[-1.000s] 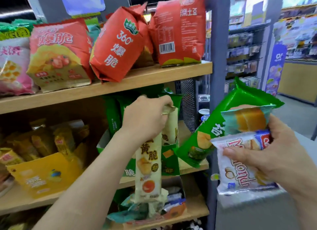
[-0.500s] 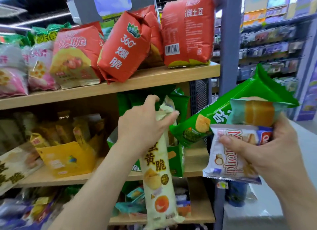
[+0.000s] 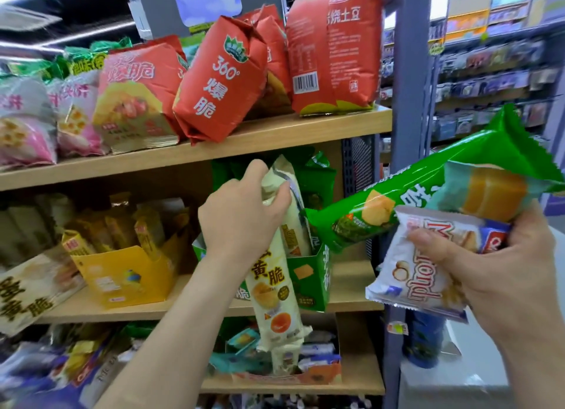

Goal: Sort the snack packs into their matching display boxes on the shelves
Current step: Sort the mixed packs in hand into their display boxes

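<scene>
Left grip (image 3: pixel 241 222): curled round the top end of the cream pack (image 3: pixel 272 286), which hangs before the green box (image 3: pixel 308 274).
Right grip (image 3: pixel 501 274): clutches three other packs (image 3: pixel 422 274).
Handling: likely light, slick film, brittle contents; hold by the end seal.

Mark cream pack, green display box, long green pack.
cream pack (image 3: pixel 272 289): head view, printed middle of the wrapper.
green display box (image 3: pixel 308 289): head view, front wall.
long green pack (image 3: pixel 434 176): head view, mid-length of the wrapper.
</scene>
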### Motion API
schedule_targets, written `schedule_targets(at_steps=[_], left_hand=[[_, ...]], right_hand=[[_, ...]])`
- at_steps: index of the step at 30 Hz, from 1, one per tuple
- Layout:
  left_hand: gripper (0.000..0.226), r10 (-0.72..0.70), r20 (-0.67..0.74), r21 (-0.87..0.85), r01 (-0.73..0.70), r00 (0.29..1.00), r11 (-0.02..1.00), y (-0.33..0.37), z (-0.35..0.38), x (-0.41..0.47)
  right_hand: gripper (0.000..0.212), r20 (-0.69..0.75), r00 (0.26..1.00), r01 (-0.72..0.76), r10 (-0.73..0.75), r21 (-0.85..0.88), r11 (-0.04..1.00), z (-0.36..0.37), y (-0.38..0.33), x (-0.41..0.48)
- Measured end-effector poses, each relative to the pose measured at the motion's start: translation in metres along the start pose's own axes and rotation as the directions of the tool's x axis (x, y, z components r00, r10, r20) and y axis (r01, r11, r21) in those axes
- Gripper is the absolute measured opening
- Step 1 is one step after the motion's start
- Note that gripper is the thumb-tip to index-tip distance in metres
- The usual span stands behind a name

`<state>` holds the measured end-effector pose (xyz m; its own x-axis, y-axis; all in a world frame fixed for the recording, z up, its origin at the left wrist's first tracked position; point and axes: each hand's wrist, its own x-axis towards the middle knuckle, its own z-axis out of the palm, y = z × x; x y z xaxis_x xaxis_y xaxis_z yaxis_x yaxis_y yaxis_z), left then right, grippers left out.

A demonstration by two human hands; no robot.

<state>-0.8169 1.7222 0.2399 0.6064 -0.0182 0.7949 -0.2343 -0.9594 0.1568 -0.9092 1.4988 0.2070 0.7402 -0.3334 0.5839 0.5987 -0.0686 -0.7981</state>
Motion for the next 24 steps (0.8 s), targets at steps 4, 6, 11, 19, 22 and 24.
schedule_targets(at_steps=[4, 6, 11, 19, 22, 24], left_hand=[[0.031, 0.078, -0.213, -0.058, -0.092, 0.974, 0.994, -0.008, -0.017, -0.011], [0.029, 0.115, -0.281, -0.056, -0.135, 0.953, 0.989, -0.014, -0.023, -0.019], [0.022, 0.197, -0.47, -0.093, -0.271, 0.86, 0.958, -0.028, -0.035, -0.029], [0.015, 0.293, -0.583, -0.069, -0.405, 0.758, 0.911, -0.043, -0.06, -0.036], [0.016, 0.29, -0.604, -0.073, -0.414, 0.742, 0.907, -0.051, -0.067, -0.038], [0.016, 0.223, -0.633, -0.124, -0.382, 0.741, 0.916, -0.057, -0.073, -0.037]], right_hand=[[0.05, -0.038, 0.999, 0.024, -0.024, -0.012, 1.0, 0.006, 0.005, 0.004], [0.046, -0.002, 0.999, 0.036, -0.036, 0.002, 0.999, 0.012, 0.008, 0.006], [0.051, 0.147, 0.987, 0.073, -0.059, -0.094, 0.993, 0.028, 0.015, 0.014], [0.072, 0.408, 0.904, 0.297, -0.128, -0.384, 0.875, 0.043, 0.013, 0.039], [0.071, 0.416, 0.899, 0.328, -0.137, -0.433, 0.84, 0.043, 0.014, 0.046], [0.072, 0.433, 0.894, 0.32, -0.116, -0.434, 0.842, 0.041, 0.016, 0.047]])
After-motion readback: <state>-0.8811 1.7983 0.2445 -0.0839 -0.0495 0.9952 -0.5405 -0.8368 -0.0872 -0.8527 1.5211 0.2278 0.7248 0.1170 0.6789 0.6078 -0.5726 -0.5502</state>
